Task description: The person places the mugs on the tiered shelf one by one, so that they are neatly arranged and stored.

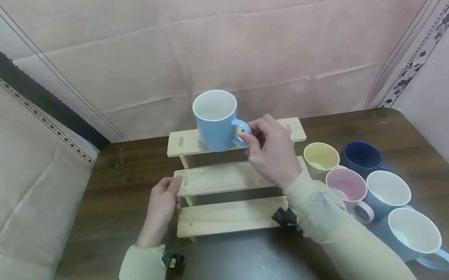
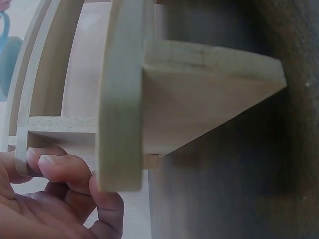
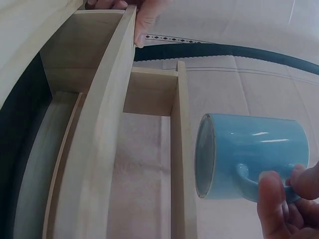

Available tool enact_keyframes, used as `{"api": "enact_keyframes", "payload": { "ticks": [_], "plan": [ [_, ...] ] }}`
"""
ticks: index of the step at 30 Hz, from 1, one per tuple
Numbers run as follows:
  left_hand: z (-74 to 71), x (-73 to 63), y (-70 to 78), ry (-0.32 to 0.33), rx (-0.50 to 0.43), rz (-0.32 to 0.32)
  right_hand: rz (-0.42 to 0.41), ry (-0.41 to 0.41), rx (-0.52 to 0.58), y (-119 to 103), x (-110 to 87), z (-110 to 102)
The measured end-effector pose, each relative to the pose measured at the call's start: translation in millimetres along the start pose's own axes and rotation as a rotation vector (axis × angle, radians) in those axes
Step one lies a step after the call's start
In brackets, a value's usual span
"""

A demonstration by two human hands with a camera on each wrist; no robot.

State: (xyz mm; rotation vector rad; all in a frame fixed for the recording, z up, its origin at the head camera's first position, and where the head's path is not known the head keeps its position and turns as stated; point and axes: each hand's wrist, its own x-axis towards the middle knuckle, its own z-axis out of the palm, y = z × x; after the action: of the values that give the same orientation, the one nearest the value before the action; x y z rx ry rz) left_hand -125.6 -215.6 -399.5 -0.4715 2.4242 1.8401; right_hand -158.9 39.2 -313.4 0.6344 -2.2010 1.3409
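Observation:
My right hand point(image 1: 273, 150) pinches the handle of a light blue mug point(image 1: 214, 129) between thumb and fingers. The mug is upright, its white inside showing, close over the top board of a three-tier wooden rack point(image 1: 222, 178). From the right wrist view, the mug's base point(image 3: 205, 157) is right beside the top board's edge. At the rack's left end, my left hand point(image 1: 160, 202) grips the middle board, thumb on top. The left wrist view has the curled fingers point(image 2: 65, 169) around and under that board's end.
To the right of the rack stand a yellow mug point(image 1: 321, 157), a pink mug point(image 1: 346, 184), a dark blue mug point(image 1: 361, 157) and two light blue mugs point(image 1: 414, 231). The brown table point(image 1: 248, 276) ends at a cloth backdrop point(image 1: 209, 52), with cloth on both sides.

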Motion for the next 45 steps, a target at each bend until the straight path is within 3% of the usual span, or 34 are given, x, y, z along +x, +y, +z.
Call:
{"api": "enact_keyframes", "payload": {
  "ticks": [26, 36, 45],
  "plan": [
    [3.8, -5.6, -0.7, -0.007, -0.010, 0.008, 0.115, -0.060, 0.032, 3, 5.3, 22],
    [2.2, -4.8, 2.0, 0.002, -0.014, 0.001, 0.087, -0.084, 0.083, 3, 9.9, 20],
    [1.7, -3.0, 0.6, 0.007, -0.032, 0.006, 0.151, -0.184, -0.060, -1, 6.8, 4]
  ]
}}
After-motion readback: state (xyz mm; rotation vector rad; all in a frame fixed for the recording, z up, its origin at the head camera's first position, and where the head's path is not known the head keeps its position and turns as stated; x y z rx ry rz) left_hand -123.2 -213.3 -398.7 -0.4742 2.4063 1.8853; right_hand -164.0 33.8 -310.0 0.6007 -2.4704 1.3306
